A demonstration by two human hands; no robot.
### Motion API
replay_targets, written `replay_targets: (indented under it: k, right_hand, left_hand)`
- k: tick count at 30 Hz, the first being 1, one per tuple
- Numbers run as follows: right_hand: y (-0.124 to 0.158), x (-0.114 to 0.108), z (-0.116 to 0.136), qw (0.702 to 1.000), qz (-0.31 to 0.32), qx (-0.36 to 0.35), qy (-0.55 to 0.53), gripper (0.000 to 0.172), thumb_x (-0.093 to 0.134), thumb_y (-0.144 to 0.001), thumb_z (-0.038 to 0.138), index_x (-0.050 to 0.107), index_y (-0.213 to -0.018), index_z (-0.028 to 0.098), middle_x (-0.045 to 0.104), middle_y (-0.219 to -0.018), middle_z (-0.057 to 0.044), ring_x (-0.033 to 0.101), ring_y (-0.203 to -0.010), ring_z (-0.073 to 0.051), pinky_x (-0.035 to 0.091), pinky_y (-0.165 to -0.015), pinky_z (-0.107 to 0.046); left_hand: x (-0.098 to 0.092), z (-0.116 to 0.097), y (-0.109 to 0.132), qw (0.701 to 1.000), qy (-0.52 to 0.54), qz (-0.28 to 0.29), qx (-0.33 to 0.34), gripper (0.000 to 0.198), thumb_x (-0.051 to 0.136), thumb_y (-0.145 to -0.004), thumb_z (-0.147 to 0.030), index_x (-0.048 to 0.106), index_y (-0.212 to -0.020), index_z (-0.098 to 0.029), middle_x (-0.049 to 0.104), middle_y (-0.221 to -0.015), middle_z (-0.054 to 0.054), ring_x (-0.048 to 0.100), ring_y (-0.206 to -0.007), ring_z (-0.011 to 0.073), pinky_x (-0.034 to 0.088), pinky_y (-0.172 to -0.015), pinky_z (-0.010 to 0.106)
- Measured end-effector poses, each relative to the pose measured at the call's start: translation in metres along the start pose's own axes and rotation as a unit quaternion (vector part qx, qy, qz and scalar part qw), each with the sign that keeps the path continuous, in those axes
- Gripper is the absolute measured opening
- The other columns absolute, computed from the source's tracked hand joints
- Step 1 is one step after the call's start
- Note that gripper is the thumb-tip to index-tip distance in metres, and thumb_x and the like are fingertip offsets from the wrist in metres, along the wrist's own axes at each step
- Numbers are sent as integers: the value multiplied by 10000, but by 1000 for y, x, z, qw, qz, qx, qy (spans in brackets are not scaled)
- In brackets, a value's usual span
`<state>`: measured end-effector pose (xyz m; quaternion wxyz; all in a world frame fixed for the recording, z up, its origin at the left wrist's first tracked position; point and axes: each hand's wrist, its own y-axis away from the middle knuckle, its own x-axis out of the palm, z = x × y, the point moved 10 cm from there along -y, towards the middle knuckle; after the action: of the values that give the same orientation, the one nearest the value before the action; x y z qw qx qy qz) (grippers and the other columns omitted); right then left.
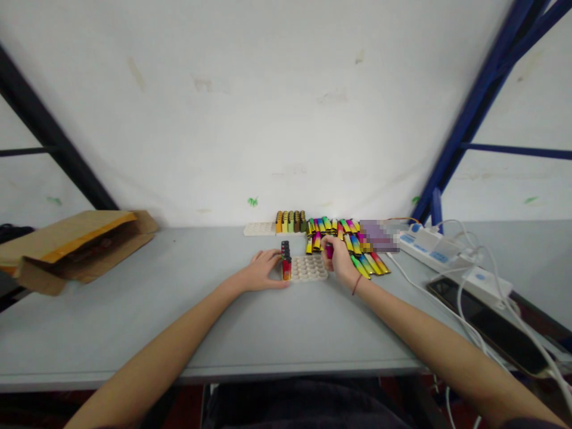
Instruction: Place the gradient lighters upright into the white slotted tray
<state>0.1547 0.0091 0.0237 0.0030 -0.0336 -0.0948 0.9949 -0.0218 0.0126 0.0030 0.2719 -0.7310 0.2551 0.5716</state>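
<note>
While one row of lighters (pixel 286 269) fills the left end of the tray (pixel 308 278), its other cups (pixel 310 266) look bare, the left hand (pixel 263 271) spread around that end, the right hand (pixel 339 260) pinching what seems a pink lighter (pixel 329 251) beside the loose pile (pixel 355 243).
</note>
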Motion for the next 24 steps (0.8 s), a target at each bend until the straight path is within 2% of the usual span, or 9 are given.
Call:
replay_targets:
  k: [6,9,11,13,15,18,21,24]
  right_hand:
    - [1,-1,-3,997,-37,31,-52,401,288,-869,599,337,-674,252,241,-360,86,213,-303,-106,189,-327,-239]
    - [1,-2,-1,997,-45,29,-51,456,249,-895,645,319,-672,253,284,-394,70,247,-331,-112,226,-343,-260]
    - [2,0,7,999,-33,-5,-18,443,295,-901,646,339,-704,252,374,-456,53,350,-385,-125,314,-398,-271]
    - [4,4,19,998,-9,-53,27,371,374,-910,590,371,-762,249,466,-543,40,467,-493,-140,407,-513,-279]
    - [8,10,31,991,11,-108,75,305,428,-912,521,413,-803,237,531,-643,22,529,-615,-148,440,-621,-285]
    - [13,16,45,974,23,-182,134,258,490,-891,454,518,-851,201,587,-800,-24,551,-747,-159,438,-690,-286]
    - [15,21,43,970,32,-194,141,244,537,-871,410,592,-945,184,614,-835,-39,558,-754,-164,439,-694,-287]
    - [14,26,36,973,48,-178,135,240,554,-863,398,616,-952,183,626,-790,-30,565,-705,-161,444,-666,-283]
  left_hand:
    - [-1,0,0,1000,1,-3,0,816,624,-756,-675,450,-1357,-151,405,-1450,178,362,-1332,373,218,-1121,507]
    - [0,1,0,1000,0,1,-3,810,622,-762,-668,442,-1365,-159,396,-1458,168,350,-1343,366,213,-1124,506]
    - [0,0,0,1000,0,1,0,800,625,-763,-663,450,-1362,-163,398,-1457,161,351,-1341,365,220,-1123,498]
    - [-1,-1,0,1000,1,-5,6,795,632,-755,-667,468,-1352,-168,406,-1448,156,359,-1334,365,231,-1120,490]
    - [-2,-2,1,1000,0,-13,9,799,641,-740,-679,487,-1338,-171,408,-1443,157,352,-1336,367,239,-1118,488]
    - [-1,-3,2,1000,-2,-11,11,831,668,-703,-695,503,-1324,-168,389,-1455,165,308,-1359,385,218,-1121,519]
    - [1,-5,3,1000,4,-1,15,861,685,-677,-704,493,-1337,-187,367,-1475,160,273,-1377,394,178,-1126,550]
    - [0,-6,3,1000,11,3,18,869,691,-669,-703,482,-1351,-206,360,-1482,154,274,-1377,392,168,-1127,552]
